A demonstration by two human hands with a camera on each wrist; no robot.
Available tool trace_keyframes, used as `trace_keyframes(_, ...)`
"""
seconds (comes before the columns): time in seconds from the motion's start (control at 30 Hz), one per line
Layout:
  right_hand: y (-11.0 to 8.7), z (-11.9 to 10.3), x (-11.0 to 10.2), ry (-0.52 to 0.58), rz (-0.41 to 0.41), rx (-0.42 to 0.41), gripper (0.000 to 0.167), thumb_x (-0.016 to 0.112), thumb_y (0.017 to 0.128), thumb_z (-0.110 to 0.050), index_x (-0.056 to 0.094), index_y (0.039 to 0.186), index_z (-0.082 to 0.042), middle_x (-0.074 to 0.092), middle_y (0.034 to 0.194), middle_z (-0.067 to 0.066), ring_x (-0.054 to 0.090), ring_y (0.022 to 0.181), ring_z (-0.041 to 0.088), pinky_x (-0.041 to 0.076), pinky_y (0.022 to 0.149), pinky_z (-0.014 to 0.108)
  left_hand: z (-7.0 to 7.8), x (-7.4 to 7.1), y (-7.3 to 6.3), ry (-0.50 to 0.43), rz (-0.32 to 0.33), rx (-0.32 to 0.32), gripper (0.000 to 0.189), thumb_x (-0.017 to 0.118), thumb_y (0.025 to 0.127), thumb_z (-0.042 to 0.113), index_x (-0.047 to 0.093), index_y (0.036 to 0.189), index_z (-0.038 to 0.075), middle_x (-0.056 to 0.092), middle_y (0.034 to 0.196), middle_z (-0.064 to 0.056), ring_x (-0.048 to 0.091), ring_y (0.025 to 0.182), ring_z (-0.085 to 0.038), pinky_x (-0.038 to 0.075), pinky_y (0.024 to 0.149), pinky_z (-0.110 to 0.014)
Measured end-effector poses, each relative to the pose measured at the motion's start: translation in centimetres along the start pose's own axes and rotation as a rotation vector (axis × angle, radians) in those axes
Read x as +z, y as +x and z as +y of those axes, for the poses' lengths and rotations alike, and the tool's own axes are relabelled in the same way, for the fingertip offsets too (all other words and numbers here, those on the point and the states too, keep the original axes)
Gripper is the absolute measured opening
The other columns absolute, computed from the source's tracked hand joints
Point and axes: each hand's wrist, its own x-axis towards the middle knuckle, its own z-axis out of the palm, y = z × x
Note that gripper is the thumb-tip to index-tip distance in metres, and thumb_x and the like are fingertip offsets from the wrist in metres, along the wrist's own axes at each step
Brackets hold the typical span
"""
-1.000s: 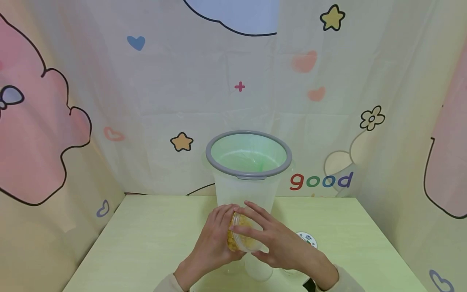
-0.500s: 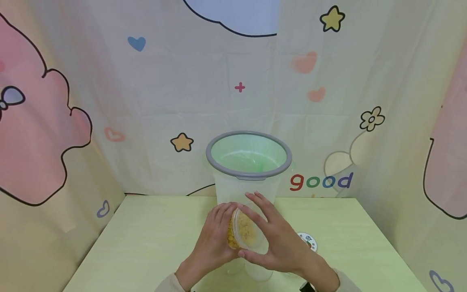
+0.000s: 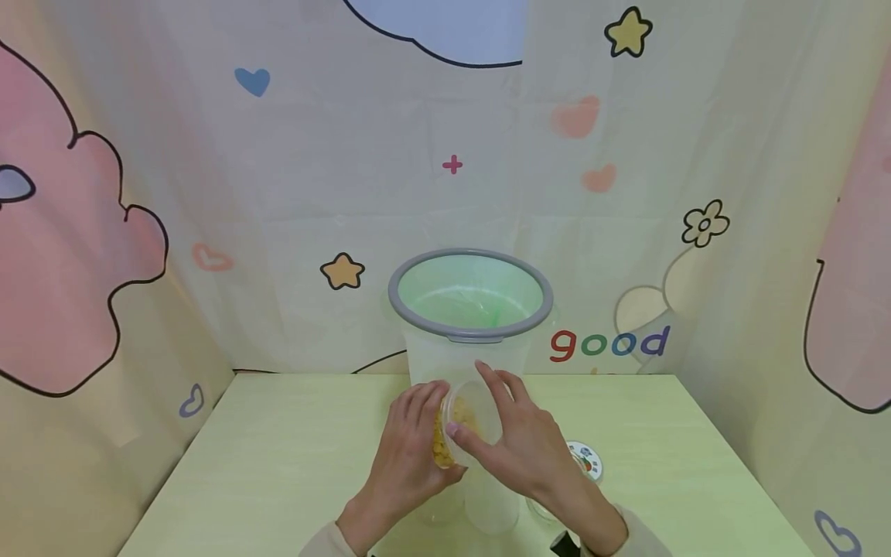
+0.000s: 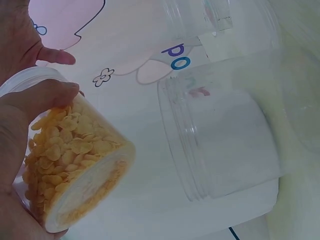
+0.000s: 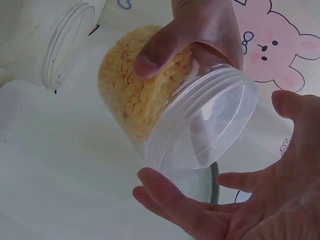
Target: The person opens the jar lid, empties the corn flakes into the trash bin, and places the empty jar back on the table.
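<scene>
My left hand grips a clear plastic jar of yellow flakes, held tilted above the table. A translucent lid covers its mouth and faces right. My right hand is at the lid side with fingers spread; in the right wrist view its thumb and fingers stand around the lid's edge without curling onto it. Whether a fingertip touches the lid is hard to tell. Below the hands stand clear jars, one in the middle and another near the left wrist. My right forearm partly hides a round printed lid.
A tall translucent bin with a grey rim stands behind the hands at the table's back. A small black object lies at the front edge, by the right sleeve. Printed cloth hangs around the pale table.
My right hand has turned about the lid, its thumb moving up across the lid's near side while its fingers spread. My left hand keeps its grip on the jar. The head view has shifted slightly.
</scene>
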Motion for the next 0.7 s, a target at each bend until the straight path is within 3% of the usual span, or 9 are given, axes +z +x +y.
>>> trace_keyframes(0.17, 0.2, 0.0, 0.5, 0.0, -0.035, 0.034, 0.077, 0.059, 0.085, -0.066, 0.041, 0.148, -0.027, 0.053, 0.14, 0.004, 0.066, 0.101, 0.035, 0.047, 0.093, 0.06, -0.1, 0.3, -0.1, 0.013, 0.006, 0.011, 0.112, 0.097, 0.039, 0.034, 0.047, 0.134, 0.004, 0.054, 0.132, -0.009, 0.05, 0.119, -0.029, 0.044, 0.101, -0.045)
trace_keyframes(0.37, 0.2, 0.2, 0.8, 0.029, -0.009, -0.009, 0.07, 0.066, 0.083, -0.057, 0.049, 0.142, -0.026, 0.056, 0.135, 0.002, 0.065, 0.109, 0.03, 0.048, 0.093, 0.059, -0.2, 0.8, -0.2, 0.017, 0.009, 0.017, 0.112, 0.096, 0.04, 0.036, 0.047, 0.134, 0.004, 0.054, 0.132, -0.009, 0.05, 0.12, -0.029, 0.044, 0.102, -0.046)
trace_keyframes(0.53, 0.3, 0.6, 0.6, 0.06, 0.003, -0.126, 0.068, 0.075, 0.078, -0.046, 0.052, 0.14, -0.026, 0.053, 0.139, 0.001, 0.066, 0.103, 0.028, 0.053, 0.087, 0.053, -0.3, 0.7, -0.1, 0.016, -0.01, -0.001, 0.109, 0.095, 0.044, 0.037, 0.046, 0.135, 0.004, 0.054, 0.132, -0.009, 0.051, 0.12, -0.029, 0.046, 0.101, -0.046)
trace_keyframes(0.7, 0.4, 1.4, 0.2, 0.071, -0.007, -0.32, 0.071, 0.081, 0.074, -0.036, 0.052, 0.138, -0.028, 0.049, 0.143, 0.002, 0.066, 0.104, 0.025, 0.056, 0.083, 0.044, -0.3, 0.3, -0.1, -0.001, -0.027, -0.014, 0.106, 0.092, 0.046, 0.036, 0.046, 0.136, 0.005, 0.054, 0.133, -0.008, 0.05, 0.121, -0.028, 0.046, 0.101, -0.046)
